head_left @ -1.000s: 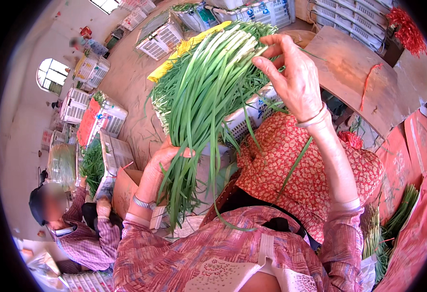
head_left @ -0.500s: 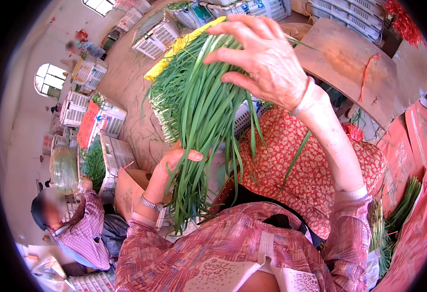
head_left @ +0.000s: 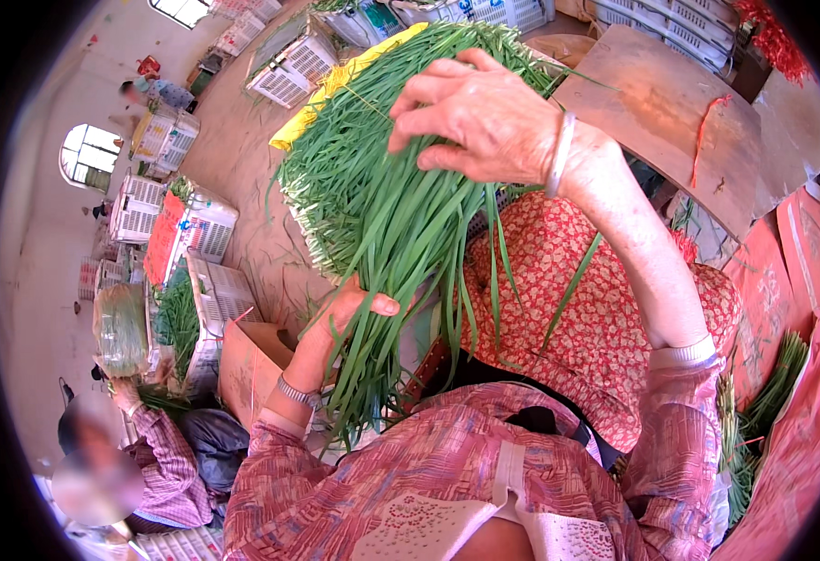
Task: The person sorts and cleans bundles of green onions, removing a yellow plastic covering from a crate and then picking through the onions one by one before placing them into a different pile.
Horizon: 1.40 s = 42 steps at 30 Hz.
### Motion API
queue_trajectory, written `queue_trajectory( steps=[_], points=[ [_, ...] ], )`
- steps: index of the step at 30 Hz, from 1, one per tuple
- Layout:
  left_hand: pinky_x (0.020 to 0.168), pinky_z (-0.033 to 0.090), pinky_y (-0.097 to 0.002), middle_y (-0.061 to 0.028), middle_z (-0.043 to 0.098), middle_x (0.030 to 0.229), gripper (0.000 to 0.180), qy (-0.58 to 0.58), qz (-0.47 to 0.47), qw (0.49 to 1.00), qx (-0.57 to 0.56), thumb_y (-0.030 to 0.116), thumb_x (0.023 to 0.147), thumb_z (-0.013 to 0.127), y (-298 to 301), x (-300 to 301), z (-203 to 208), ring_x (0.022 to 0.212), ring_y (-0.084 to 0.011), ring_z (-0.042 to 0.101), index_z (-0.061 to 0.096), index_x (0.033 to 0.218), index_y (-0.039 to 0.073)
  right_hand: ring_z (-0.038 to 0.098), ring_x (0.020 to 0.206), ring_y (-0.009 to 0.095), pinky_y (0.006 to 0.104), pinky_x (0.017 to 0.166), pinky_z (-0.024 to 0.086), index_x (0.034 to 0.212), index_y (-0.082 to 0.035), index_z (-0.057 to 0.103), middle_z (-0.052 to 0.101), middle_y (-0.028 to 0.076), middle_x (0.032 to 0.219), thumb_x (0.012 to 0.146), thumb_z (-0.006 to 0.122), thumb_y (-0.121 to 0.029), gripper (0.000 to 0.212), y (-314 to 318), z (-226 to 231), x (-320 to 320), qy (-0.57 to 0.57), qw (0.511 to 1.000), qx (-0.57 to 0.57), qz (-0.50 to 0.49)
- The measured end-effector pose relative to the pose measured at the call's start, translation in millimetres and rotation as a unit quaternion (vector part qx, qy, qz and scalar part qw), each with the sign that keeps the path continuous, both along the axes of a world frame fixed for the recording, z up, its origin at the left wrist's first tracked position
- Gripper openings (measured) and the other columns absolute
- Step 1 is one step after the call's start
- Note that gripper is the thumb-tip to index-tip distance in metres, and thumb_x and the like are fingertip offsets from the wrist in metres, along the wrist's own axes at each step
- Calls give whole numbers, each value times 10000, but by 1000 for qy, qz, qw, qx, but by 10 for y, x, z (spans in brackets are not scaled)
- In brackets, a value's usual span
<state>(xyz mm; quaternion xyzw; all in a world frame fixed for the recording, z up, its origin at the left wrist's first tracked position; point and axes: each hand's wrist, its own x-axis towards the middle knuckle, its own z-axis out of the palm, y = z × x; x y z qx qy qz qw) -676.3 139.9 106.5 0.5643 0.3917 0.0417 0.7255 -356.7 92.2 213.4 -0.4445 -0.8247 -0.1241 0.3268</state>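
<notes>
A big loose bunch of garlic chives (head_left: 400, 224), long flat green leaves, hangs down toward my lap. My left hand (head_left: 349, 313) is closed round its lower part, thumb across the leaves, the other fingers largely hidden. Over the upper part of the bunch, my right hand (head_left: 485, 122) is bent with fingers and thumb apart, fingertips at the leaves. Behind the bunch lies a thick pile of more chives (head_left: 309, 220), its pale cut ends at the left side. Yellow sheeting (head_left: 335, 82) shows along the pile's far edge.
A worn brown board (head_left: 653, 122) with a red string (head_left: 709, 140) is at the right. White crates (head_left: 293, 70) stand at the back and left. A cardboard box (head_left: 251, 360) is beside my left arm. A co-worker in a checked shirt (head_left: 171, 467) sits at the lower left.
My right hand has moved lower along the chives, and the pale stems near its fingers no longer show. My left hand stays nearly in place. The co-worker's arm and head have shifted.
</notes>
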Motion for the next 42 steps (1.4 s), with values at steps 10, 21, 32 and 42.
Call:
queue_trajectory(
  steps=[10,21,32,42],
  points=[
    [807,503,-316,-80,663,956,542,-12,-56,998,-16,187,622,757,-49,33,-110,872,-179,625,622,1119,19,609,763,96,275,728,517,1071,-38,607,630,19,855,947,570,-195,204,26,100,452,606,777,-77,154],
    [756,491,-292,-68,659,945,537,-18,-11,1000,-16,246,640,731,-112,20,-148,822,-173,609,627,1108,4,639,754,231,366,626,521,794,-123,676,564,52,726,737,749,-378,271,-275,-262,27,147,962,53,-224],
    [593,440,-320,-85,589,754,462,-54,8,998,-10,324,661,722,-302,13,-10,641,-203,562,599,965,-2,606,618,219,332,546,490,857,-92,589,608,63,765,857,643,-166,92,-149,-61,526,156,896,241,-337],
    [572,426,-310,-85,574,711,446,-76,3,997,-18,388,647,695,-282,49,-56,595,-195,534,601,860,7,665,587,170,313,547,502,1026,-13,594,682,102,691,841,702,-248,318,-47,-511,-195,382,911,-58,-145]
  ],
)
